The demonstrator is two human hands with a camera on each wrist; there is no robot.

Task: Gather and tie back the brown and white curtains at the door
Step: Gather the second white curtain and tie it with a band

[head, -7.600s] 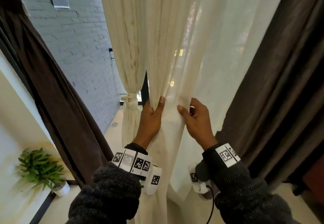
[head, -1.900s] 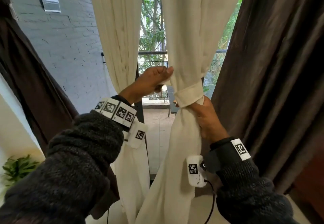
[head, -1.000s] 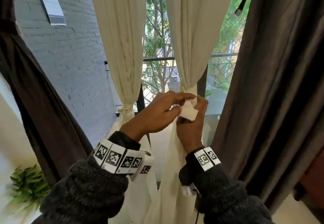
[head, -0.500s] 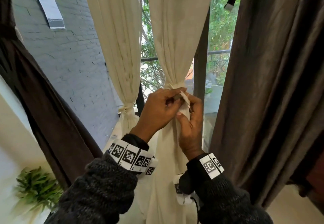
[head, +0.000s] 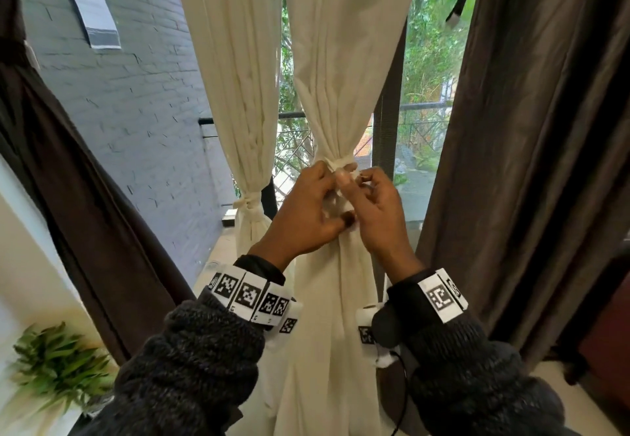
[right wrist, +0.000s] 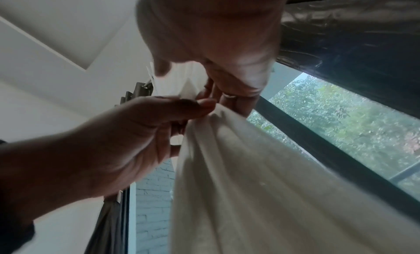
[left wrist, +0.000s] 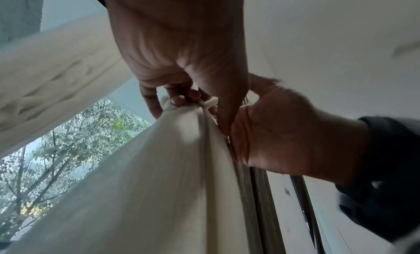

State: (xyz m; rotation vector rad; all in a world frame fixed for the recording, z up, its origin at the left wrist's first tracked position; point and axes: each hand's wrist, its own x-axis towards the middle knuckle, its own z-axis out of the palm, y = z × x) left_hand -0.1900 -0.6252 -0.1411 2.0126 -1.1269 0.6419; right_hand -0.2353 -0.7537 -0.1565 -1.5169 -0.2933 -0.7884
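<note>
- the right white curtain (head: 344, 60) is bunched into a narrow waist at the middle of the doorway, so the cloth above fans out and the cloth below hangs in one column.
- the left hand (head: 303, 210) has its fingers (left wrist: 150, 97) curled in, pinching the white tie band (head: 341, 166) at that waist; it seems to hold the bunch so it cannot spread.
- the right hand (head: 378, 210) meets it from the other side, fingers (right wrist: 229, 97) curled on the same band, probably working its loose end into a knot.
- the left white curtain (head: 238, 77) already hangs knotted lower down, near the grey brick wall (head: 129, 111).
- the left brown curtain (head: 68, 162) is drawn aside; the right brown curtain (head: 545, 162) hangs loose just beside the hands, not yet gathered.
- whether the knot is tight cannot be told, as the hands cover it.
</note>
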